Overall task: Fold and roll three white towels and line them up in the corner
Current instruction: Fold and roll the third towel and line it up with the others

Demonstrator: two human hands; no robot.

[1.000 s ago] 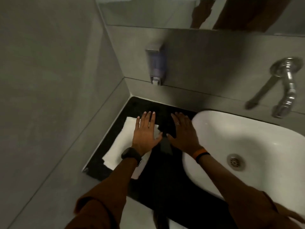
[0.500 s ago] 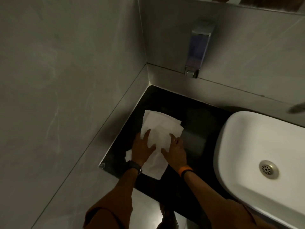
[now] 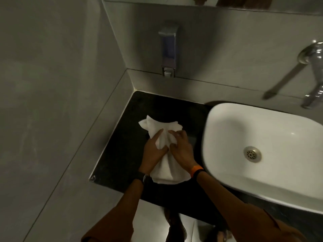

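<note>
Head cam: we've got the white towel (image 3: 163,165) bunched on the black counter (image 3: 122,147) just left of the white sink (image 3: 262,137), w/ our left hand (image 3: 153,152) & right hand (image 3: 182,151) both pinching its middle folds, fingers curled into the cloth, soap dispenser (image 3: 168,51) on the wall above.

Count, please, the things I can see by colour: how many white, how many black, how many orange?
White: 2, the towel and the sink
Black: 2, the counter and the watch on the left wrist
Orange: 1, the band on the right wrist
Total: 5
</note>
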